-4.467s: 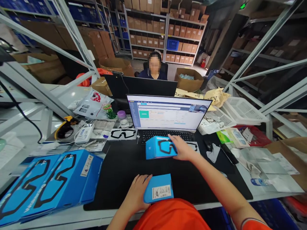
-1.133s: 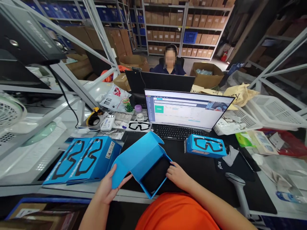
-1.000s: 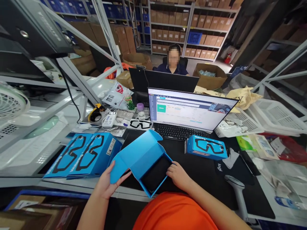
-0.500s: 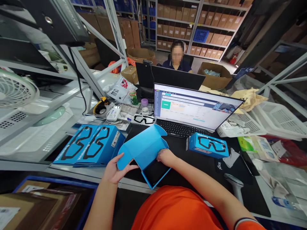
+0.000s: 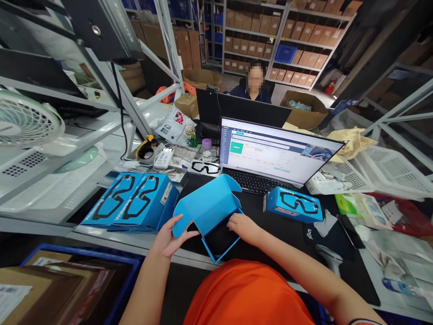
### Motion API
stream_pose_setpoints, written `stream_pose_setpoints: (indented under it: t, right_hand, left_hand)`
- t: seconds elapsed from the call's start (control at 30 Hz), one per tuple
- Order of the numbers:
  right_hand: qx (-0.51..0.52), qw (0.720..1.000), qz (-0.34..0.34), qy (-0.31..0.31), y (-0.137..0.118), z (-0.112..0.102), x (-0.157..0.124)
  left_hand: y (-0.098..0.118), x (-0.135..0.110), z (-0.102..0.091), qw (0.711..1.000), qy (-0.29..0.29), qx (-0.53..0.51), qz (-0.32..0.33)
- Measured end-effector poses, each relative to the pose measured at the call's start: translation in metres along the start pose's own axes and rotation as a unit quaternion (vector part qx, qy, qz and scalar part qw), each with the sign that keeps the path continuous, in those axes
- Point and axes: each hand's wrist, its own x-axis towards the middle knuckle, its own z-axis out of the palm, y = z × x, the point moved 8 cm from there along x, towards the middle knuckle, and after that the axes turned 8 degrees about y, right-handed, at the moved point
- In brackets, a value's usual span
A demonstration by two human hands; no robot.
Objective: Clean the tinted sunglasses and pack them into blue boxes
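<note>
An open blue cardboard box (image 5: 204,198) with a dark inside (image 5: 221,234) is tilted over the desk's front edge, its lid raised. My left hand (image 5: 171,234) has the lid's left flap between fingers and thumb. At the box's right side, the fingers of my right hand (image 5: 241,225) are curled over the wall; their tips are partly hidden. To the left stand two closed blue boxes (image 5: 142,203) printed with black goggles. One more closed blue box (image 5: 296,205) lies right of the keyboard (image 5: 255,180).
A monitor (image 5: 277,149) stands behind the keyboard, with a co-worker (image 5: 255,83) beyond it. A barcode scanner (image 5: 329,257) and a grey cloth (image 5: 326,223) lie at right. A white box picturing goggles (image 5: 205,168) is near the monitor. A blue crate (image 5: 130,266) of parcels sits lower left.
The view has shifted slightly, so most things appear a little to the right. Both hands remain at the open box, and its dark inside shows a little more.
</note>
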Motion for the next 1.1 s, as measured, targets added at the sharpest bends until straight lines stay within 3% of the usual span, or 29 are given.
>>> stream_pose_setpoints:
  t: [0.27, 0.47, 0.77, 0.87, 0.93, 1.0, 1.1]
  right_hand:
    - [-0.027, 0.996, -0.082, -0.036, -0.017, 0.028, 0.012]
    - [-0.026, 0.988, -0.147, -0.031, -0.042, 0.032, 0.025]
    - [-0.020, 0.993, -0.113, -0.041, -0.040, 0.033, 0.030]
    - [0.000, 0.992, -0.122, -0.042, -0.035, 0.011, 0.027]
    - [0.036, 0.994, -0.102, -0.018, -0.028, -0.019, 0.018]
    - [0.125, 0.990, -0.030, 0.051, -0.014, -0.061, 0.002]
    - [0.193, 0.957, 0.127, 0.174, 0.015, -0.119, -0.050]
  left_hand:
    - [0.001, 0.000, 0.000, 1.000, 0.002, 0.015, 0.006]
    - [0.004, 0.003, 0.001, 0.999, 0.014, 0.025, 0.015]
    - [0.002, 0.004, 0.000, 1.000, 0.006, 0.006, 0.018]
    - [-0.002, 0.002, -0.003, 1.000, 0.012, -0.009, 0.006]
    - [-0.002, 0.000, -0.003, 1.000, 0.015, -0.014, 0.007]
    - [-0.001, -0.003, -0.002, 1.000, 0.020, -0.010, 0.008]
    - [-0.001, -0.009, 0.000, 0.999, 0.033, 0.000, 0.001]
